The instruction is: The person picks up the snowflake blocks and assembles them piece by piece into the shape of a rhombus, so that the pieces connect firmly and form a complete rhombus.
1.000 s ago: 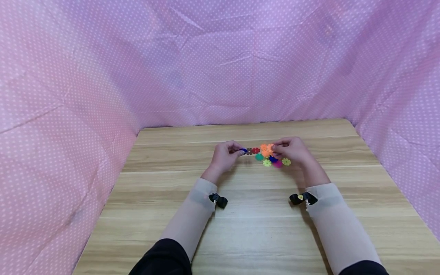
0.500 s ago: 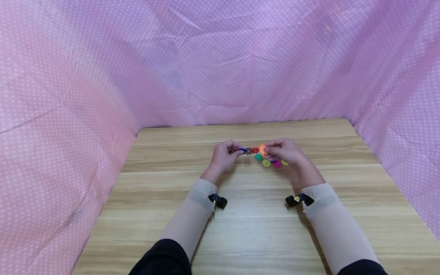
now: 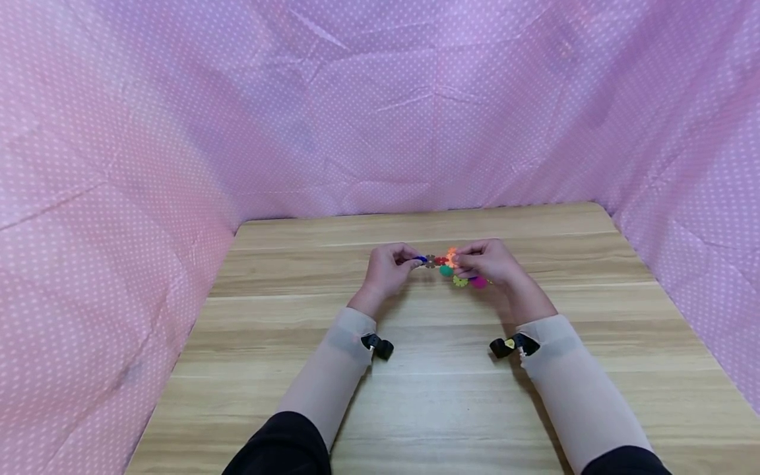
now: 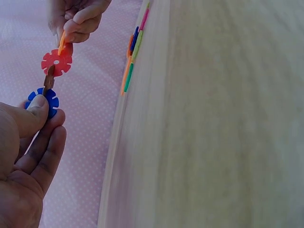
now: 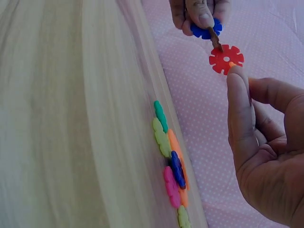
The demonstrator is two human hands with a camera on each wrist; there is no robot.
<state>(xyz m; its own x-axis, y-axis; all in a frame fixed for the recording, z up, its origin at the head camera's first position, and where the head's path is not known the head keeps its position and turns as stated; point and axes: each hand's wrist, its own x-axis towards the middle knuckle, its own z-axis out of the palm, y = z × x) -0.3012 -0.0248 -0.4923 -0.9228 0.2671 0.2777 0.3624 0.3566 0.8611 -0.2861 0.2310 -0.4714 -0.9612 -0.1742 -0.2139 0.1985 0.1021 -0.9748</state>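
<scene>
My left hand (image 3: 386, 272) pinches a blue notched snowflake disc (image 4: 53, 103) between thumb and fingers. Slotted to it is a brown disc (image 4: 48, 82), seen edge-on, and a red disc (image 4: 57, 62) follows, making a short chain held above the table. In my right hand (image 3: 491, 261), thumb and fingertips pinch an orange disc (image 4: 61, 43), which meets the red disc's rim at an angle. Whether its slot is engaged I cannot tell. In the right wrist view, my fingers hide most of the orange disc.
Loose discs lie on the wooden table (image 3: 427, 396) below my right hand: green (image 5: 160, 116), yellow-green (image 5: 161, 137), dark blue (image 5: 177, 169), pink (image 5: 171, 186) and orange (image 5: 185, 197). Some overlap. Pink dotted cloth (image 3: 380, 132) hangs behind the table's far edge.
My right hand has moved left with the orange disc, from over the loose discs to the red disc. The red disc now looks turned slightly. My left hand has stayed nearly still.
</scene>
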